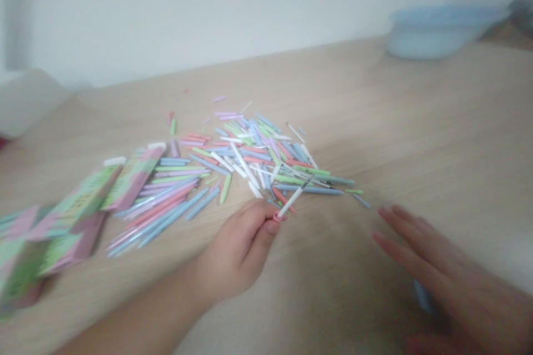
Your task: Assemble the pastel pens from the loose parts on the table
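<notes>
Left hand: narrow pinch of thumb and forefinger, left hand (239, 244) holding a slim white stick (293, 199) by its near end, dark tip up and away.
Pink bit: small pink piece (276, 216) at the pinch; loop or cap, too blurred to tell.
White stick: mid-view, just in front of the loose pile (262, 151).
Step in hand: looks like handling one single piece.
Next move calls for: probably a steady pinch, the stick being thin; right fingers look free.
Right hand: wide, fingers extended, right hand (445, 272) apart from pile; blue piece (422, 297) beside it, held or not, cannot tell.
Surface: wood-look table (395, 122); cartons (83, 194) left, row of pastel sticks (166, 205) next, then pile.
Room: plain pale wall (229, 5) behind; blue basin (425, 39) back right.
</notes>
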### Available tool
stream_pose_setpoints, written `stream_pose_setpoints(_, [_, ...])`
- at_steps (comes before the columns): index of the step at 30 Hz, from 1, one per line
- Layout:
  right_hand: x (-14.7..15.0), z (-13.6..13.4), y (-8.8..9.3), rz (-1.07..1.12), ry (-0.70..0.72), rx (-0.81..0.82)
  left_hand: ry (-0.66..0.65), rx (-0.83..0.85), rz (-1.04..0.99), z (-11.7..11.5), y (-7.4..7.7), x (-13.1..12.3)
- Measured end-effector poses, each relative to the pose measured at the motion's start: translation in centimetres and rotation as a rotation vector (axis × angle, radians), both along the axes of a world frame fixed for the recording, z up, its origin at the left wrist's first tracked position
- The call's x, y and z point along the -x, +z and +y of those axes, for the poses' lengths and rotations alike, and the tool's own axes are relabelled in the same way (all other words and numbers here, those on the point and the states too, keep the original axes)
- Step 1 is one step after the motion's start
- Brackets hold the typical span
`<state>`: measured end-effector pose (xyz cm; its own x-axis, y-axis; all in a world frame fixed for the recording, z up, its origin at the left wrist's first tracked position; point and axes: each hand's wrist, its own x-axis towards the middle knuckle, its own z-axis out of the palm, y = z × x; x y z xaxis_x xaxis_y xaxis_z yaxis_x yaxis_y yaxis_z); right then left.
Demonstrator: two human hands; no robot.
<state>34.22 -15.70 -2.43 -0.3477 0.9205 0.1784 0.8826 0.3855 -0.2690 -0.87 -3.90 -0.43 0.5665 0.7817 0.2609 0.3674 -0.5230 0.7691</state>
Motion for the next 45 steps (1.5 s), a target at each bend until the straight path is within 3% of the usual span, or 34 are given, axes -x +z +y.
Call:
stream_pose_setpoints(3, [-1.0,-0.1,-2.0,-0.138,0.033,-0.058,0.034,0.029,-0.035,0.1,-0.3,0.1])
stream_pose_setpoints(7, [0.2,5.4,-1.8,-0.108,0.127,-0.045,0.08,0.128,-0.092,0.2,-0.7,0.2])
stream_pose_setpoints(12, [5.8,15.4,-0.6,0.005,0.278,0.039,0.15,0.153,-0.171,0.4,-0.7,0.3])
stream_pose_setpoints(19, [15.2,27.6,-0.6,0.032,0.434,-0.035,0.32,0.169,-0.234,0.8,-0.5,0.2])
stream_pose_setpoints(24, [19.3,33.6,-1.1,0.086,0.463,-0.094,0.298,0.284,-0.283,0.7,-0.7,0.0])
stream_pose_setpoints(28, [21.1,36.0,-1.1,0.156,0.411,-0.1,0.289,0.293,-0.3,0.8,-0.8,0.0])
stream_pose_setpoints(32, [20.6,34.8,-0.8,0.238,0.362,-0.168,0.296,0.268,-0.281,1.2,-0.7,0.0])
stream_pose_setpoints(37, [16.9,27.0,-0.3,0.617,0.308,-0.201,0.308,0.202,-0.207,1.3,-1.0,0.2])
stream_pose_setpoints(39, [15.4,22.7,-0.1,0.835,0.252,-0.025,0.286,0.129,-0.146,1.3,-1.1,0.3])
stream_pose_setpoints(41, [14.1,18.9,0.4,1.007,0.289,0.197,0.237,0.03,-0.079,1.2,-1.0,0.3])
stream_pose_setpoints(45, [12.9,14.3,1.6,1.171,0.408,0.515,0.137,-0.129,0.032,1.0,-0.5,0.2])
